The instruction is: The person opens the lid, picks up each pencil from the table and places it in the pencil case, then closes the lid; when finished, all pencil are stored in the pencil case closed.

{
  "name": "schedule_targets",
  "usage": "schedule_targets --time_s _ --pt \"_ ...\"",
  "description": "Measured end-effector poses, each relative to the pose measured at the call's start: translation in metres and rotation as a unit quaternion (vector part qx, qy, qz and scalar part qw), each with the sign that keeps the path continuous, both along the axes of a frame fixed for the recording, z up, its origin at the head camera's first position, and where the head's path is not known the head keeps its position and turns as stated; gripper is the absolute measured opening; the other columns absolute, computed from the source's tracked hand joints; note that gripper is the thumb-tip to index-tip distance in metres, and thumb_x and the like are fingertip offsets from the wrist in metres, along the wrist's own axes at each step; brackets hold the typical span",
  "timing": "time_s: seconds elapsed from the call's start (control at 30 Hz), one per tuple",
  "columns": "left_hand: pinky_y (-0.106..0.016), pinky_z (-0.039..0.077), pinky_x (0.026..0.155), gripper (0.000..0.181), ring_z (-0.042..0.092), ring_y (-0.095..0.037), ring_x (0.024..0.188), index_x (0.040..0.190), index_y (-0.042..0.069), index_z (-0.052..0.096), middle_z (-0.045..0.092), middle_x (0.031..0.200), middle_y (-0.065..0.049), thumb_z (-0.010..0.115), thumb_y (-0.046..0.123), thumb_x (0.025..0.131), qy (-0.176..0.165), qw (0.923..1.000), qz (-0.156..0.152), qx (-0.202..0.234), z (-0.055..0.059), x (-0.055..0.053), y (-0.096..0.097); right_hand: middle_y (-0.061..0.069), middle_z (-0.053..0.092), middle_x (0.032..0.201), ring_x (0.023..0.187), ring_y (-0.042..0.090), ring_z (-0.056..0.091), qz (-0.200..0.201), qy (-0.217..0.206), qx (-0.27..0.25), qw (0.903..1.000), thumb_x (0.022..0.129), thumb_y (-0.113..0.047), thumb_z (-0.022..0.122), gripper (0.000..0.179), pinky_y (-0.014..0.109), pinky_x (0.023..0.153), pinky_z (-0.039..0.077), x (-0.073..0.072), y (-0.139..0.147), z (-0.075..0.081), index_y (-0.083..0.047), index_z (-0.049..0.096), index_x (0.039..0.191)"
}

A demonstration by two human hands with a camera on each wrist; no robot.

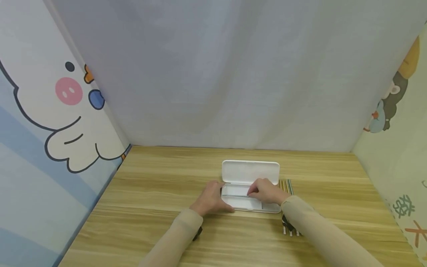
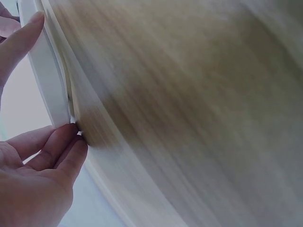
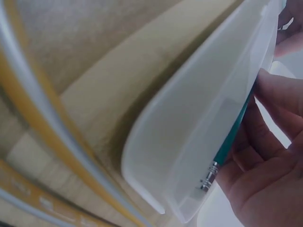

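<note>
A white pencil case (image 1: pixel 251 171) lies on the wooden table with its lid raised at the back. My left hand (image 1: pixel 211 198) holds the case by its left end, thumb along the front edge and fingers at the far corner. In the left wrist view those fingers touch the case's white wall (image 2: pixel 49 90). My right hand (image 1: pixel 267 190) reaches inside the case. The right wrist view shows its thumb and fingers pinching a green pencil (image 3: pixel 232 132), whose metal band and eraser end lie low in the case. The pencil's other end is hidden behind the fingers.
Several pencils (image 1: pixel 285 184) lie side by side on the table just right of the case, partly under the right forearm. Yellow-and-silver striped ones (image 3: pixel 49 104) show close up in the right wrist view. A pale curtain (image 1: pixel 207 92) hangs behind the table (image 1: pixel 160 178).
</note>
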State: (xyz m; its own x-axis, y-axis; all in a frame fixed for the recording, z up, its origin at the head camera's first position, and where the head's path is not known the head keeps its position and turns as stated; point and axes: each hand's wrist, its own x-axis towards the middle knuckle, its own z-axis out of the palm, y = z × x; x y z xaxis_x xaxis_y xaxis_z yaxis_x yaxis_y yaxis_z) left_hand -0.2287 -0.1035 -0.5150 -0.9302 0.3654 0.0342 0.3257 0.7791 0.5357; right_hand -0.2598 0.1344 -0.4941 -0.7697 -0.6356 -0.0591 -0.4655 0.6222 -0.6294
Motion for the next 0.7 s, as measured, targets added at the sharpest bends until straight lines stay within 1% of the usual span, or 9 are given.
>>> schedule_targets --time_s 0.27,0.4,0.57,0.7 --pt "-0.027 0.043 0.07 0.065 0.049 -0.013 0.079 0.096 0.01 0.064 0.055 0.084 0.004 0.091 0.047 0.049 -0.005 1.0 0.002 0.0 -0.0013 0.0002 0.0001 -0.005 0.067 0.079 0.074 0.011 0.058 0.002 0.012 0.02 0.9997 0.088 -0.005 0.064 0.01 0.035 0.074 0.048 0.0023 -0.0024 -0.0049 -0.009 0.073 0.084" --pt "-0.028 0.043 0.071 0.065 0.049 -0.013 0.08 0.096 0.01 0.064 0.056 0.085 0.003 0.091 0.046 0.05 -0.002 1.0 0.002 0.004 -0.0015 0.0011 0.0006 -0.006 0.067 0.078 0.072 0.01 0.057 -0.001 0.018 0.012 0.9998 0.088 -0.006 0.064 0.01 0.034 0.072 0.048 0.004 -0.0005 -0.0064 -0.009 0.073 0.084" --pt "-0.029 0.044 0.074 0.067 0.049 -0.014 0.083 0.099 0.01 0.064 0.056 0.089 0.002 0.091 0.047 0.05 -0.008 0.9999 0.005 0.006 -0.0013 0.0013 0.0014 -0.006 0.068 0.079 0.071 0.008 0.056 -0.004 0.01 0.001 0.9999 0.088 -0.006 0.065 0.009 0.032 0.07 0.047 0.0054 0.0031 -0.005 -0.009 0.073 0.085" --pt "-0.03 0.044 0.075 0.068 0.049 -0.014 0.084 0.101 0.009 0.065 0.055 0.09 0.002 0.091 0.046 0.05 -0.017 0.9996 0.008 0.02 -0.001 0.0012 0.0008 -0.005 0.068 0.081 0.073 0.009 0.057 -0.004 -0.002 -0.003 1.0 0.089 -0.006 0.065 0.009 0.032 0.071 0.047 0.004 0.005 -0.0046 -0.008 0.074 0.086"
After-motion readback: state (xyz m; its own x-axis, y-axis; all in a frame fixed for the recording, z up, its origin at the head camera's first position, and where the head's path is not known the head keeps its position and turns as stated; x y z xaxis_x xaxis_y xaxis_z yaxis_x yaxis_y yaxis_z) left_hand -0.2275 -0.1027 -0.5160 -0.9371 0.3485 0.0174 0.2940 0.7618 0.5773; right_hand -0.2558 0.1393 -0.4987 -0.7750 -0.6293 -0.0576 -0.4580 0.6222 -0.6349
